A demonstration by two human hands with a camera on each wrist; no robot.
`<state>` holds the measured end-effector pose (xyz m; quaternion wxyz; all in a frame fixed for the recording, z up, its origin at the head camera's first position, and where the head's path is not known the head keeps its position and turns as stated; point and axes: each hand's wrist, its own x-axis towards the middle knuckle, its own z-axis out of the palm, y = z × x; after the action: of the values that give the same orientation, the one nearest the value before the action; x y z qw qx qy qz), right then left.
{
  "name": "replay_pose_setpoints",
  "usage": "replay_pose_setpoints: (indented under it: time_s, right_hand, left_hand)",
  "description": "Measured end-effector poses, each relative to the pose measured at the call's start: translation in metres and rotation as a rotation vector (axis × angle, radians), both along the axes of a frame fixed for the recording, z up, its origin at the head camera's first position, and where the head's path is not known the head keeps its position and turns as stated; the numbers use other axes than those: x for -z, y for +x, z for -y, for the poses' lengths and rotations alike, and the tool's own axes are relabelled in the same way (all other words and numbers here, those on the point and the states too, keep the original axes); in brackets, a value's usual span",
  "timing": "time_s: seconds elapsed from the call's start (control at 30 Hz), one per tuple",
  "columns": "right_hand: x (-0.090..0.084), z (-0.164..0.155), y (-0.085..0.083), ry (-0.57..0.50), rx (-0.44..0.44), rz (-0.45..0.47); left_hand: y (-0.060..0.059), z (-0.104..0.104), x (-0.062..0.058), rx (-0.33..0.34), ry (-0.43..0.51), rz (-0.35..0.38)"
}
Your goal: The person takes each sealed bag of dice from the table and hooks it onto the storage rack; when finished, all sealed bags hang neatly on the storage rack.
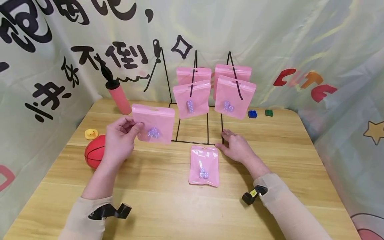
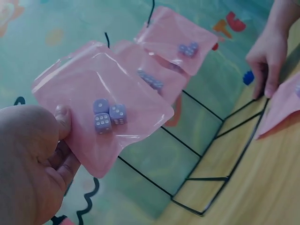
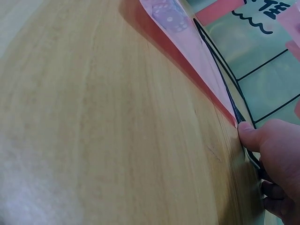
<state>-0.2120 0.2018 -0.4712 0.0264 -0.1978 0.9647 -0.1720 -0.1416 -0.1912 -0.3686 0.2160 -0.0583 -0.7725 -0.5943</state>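
My left hand (image 1: 133, 128) holds a pink bag (image 1: 153, 128) upright above the table by its left edge; three pale purple dice (image 2: 108, 116) lie inside it, and the thumb (image 2: 62, 123) presses on its front. My right hand (image 1: 232, 140) rests on the table with its fingers (image 2: 266, 86) on the base wire of a black wire rack (image 1: 192, 141). Several more pink bags hang on the rack, the front ones at left (image 1: 192, 99) and right (image 1: 235, 96). Another pink dice bag (image 1: 204, 165) lies flat on the table just left of my right hand, its corner near my thumb (image 3: 248, 133).
A pink pump (image 1: 119, 96) stands at the back left. A red ball (image 1: 94, 156) and a yellow duck (image 1: 91, 134) sit left of my left hand. A blue brick (image 1: 252, 114) and a green brick (image 1: 268, 112) lie at the back right. Printed cloth walls surround the wooden table (image 1: 168, 206).
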Motion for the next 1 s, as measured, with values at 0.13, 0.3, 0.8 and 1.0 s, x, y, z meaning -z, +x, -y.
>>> replay_pose_setpoints:
  time_s: [0.13, 0.3, 0.8, 1.0]
  right_hand:
    - [0.0, 0.001, 0.0, 0.006, -0.003, 0.003]
    - [0.0, 0.001, -0.001, -0.003, 0.0, 0.014]
    - [0.001, -0.001, -0.001, -0.006, 0.004, 0.016]
    - [0.002, -0.001, -0.001, -0.007, 0.006, 0.01]
  left_hand:
    - [0.0, 0.003, -0.009, -0.022, 0.014, -0.022]
    - [-0.004, 0.008, -0.018, -0.055, 0.027, -0.013]
    - [-0.027, 0.012, -0.022, -0.071, 0.102, 0.125]
    - [-0.038, 0.013, -0.019, -0.068, 0.108, 0.151]
